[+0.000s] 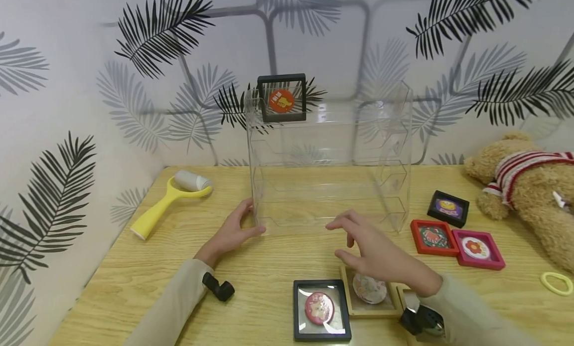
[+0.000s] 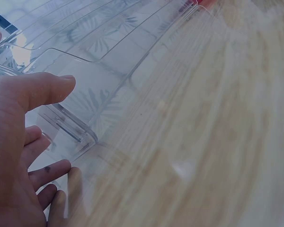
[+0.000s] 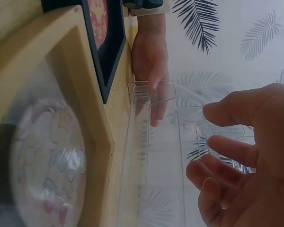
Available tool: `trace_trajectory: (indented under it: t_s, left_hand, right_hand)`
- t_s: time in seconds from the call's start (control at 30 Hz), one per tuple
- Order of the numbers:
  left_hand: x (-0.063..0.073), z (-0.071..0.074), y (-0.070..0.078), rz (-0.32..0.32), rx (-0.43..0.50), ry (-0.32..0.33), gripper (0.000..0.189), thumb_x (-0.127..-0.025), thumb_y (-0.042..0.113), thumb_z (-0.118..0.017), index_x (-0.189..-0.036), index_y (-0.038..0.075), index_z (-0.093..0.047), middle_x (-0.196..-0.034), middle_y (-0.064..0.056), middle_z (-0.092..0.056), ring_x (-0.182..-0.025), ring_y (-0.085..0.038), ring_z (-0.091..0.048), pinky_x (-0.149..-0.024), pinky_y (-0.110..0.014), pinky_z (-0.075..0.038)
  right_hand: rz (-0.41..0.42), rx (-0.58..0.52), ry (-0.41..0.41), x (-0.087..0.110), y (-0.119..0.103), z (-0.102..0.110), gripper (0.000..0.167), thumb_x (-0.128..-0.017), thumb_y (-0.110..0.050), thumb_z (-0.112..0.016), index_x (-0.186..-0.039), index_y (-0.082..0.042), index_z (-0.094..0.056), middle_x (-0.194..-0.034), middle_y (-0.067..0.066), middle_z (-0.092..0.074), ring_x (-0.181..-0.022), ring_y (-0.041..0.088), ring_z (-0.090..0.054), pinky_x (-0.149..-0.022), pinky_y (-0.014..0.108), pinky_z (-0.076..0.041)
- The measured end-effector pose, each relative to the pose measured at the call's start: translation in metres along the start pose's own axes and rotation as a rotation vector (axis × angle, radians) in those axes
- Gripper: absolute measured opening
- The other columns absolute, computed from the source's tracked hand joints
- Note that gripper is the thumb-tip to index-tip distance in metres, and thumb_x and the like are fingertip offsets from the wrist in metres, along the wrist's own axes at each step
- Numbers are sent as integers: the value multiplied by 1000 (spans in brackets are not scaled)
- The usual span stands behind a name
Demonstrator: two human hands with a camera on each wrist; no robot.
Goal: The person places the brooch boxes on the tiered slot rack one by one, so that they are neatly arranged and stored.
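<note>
Wood-grain counter [image 1: 251,306] bears a clear rack [image 1: 329,203] with one black frame [image 1: 284,118] in its top tier, other frames [image 1: 322,337] lying nearby, seemingly left to shelve, while the left hand [image 1: 233,232], grip wide, flanks the rack's side and the right hand [image 1: 381,254] hovers empty, loosely parted.

A light wood-grain tabletop [image 1: 269,266] carries a clear tiered rack [image 1: 331,188] at twelve o'clock and a yellow-handled roller [image 1: 169,195] at ten. At two lie a teddy bear [image 1: 547,196] and a small black frame [image 1: 445,219]; towards three, a red frame [image 1: 418,239] and a pink frame [image 1: 482,262]; near four, a pale yellow ring [image 1: 546,284]. A larger black frame [image 1: 297,311] sits at six, a wooden frame [image 1: 374,313] just beside it at five.
</note>
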State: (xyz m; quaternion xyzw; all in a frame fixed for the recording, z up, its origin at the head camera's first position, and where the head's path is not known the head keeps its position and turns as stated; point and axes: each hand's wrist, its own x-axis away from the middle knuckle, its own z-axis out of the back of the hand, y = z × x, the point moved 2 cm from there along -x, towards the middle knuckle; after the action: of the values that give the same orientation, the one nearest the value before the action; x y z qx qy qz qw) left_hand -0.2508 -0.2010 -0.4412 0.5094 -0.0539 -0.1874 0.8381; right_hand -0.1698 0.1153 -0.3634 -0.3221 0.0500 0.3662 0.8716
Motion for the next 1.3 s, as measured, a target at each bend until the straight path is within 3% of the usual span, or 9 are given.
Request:
trace_trajectory:
  t_s: [0.2, 0.3, 0.43, 0.7, 0.83, 1.03, 1.3]
  left_hand:
    - [0, 0, 2, -13, 11, 0, 73, -88, 14, -70, -149, 6, -30, -147, -22, -41, -138, -37, -35, -114, -55, -22]
    - [1, 0, 2, -11, 8, 1, 73, -88, 13, -70, -149, 6, -30, -146, -21, -41, -138, -37, -35, -114, -55, -22]
    - [1, 0, 3, -6, 5, 2, 73, -88, 14, -70, -149, 6, -31, -146, -21, -42, -138, -36, -35, -114, -55, -23]
    - [0, 0, 4, -8, 11, 1, 73, -88, 13, -70, -149, 5, -30, -147, -21, -41, -139, -36, -34, -114, -55, -22]
    - [0, -1, 4, -4, 4, 2, 73, -88, 10, -69, -149, 3, -29, -147, -23, -40, -138, -38, -34, -114, -55, -22]
    - [0, -1, 6, -4, 15, -3, 74, -87, 3, -68, -148, -3, -27, -146, -29, -38, -137, -43, -34, -113, -59, -22]
    - [1, 1, 3, -21, -1, 1, 74, -88, 12, -70, -149, 6, -29, -148, -21, -39, -138, -37, -35, -113, -55, -24]
  right_hand:
    - [1, -2, -129, 18, -7, -7, 45, -84, -10, -74, -125, -7, -55, -122, 6, -53, -97, 19, -51, -81, 32, -51]
    - [11, 16, -193, 25, -11, -12, 51, -83, -18, -76, -128, -8, -53, -126, 4, -52, -109, 21, -46, -88, 40, -43]
    - [20, 34, -282, 34, -15, -18, 67, -78, -36, -79, -133, -10, -50, -127, -2, -47, -113, 17, -39, -85, 42, -30]
    - [26, 54, -404, 46, -21, -30, 102, -68, -64, -75, -144, -7, -37, -142, 5, -35, -125, 26, -31, -99, 63, -22]
    - [53, 117, -411, 49, -24, -35, 111, -69, -73, -68, -148, -6, -30, -149, 10, -31, -132, 29, -30, -103, 68, -19]
    - [38, 177, -413, 51, -26, -40, 104, -71, -71, -68, -146, -8, -33, -143, 5, -36, -129, 25, -35, -105, 66, -21]
    - [-18, 153, -397, 51, -23, -44, 104, -69, -79, -62, -143, -10, -36, -137, 2, -41, -126, 24, -37, -106, 66, -20]
